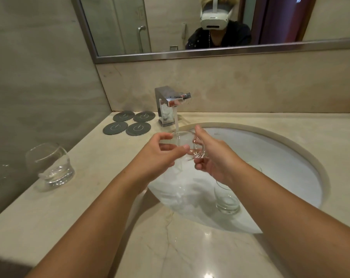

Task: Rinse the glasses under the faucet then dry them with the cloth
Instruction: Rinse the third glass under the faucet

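A clear glass (185, 144) lies tilted on its side over the white sink basin (280, 157), under the stream running from the chrome faucet (168, 105). My right hand (214, 157) grips its thick base. My left hand (160, 153) holds its rim end, fingers curled round it. A second glass (227, 195) stands upright inside the basin, partly behind my right forearm. A third glass (50, 165) stands on the counter at the left. No cloth is in view.
Several dark round coasters (130, 123) lie on the marble counter (190, 247) left of the faucet. A wall mirror (190, 27) hangs above the backsplash. A tiled wall closes the left side.
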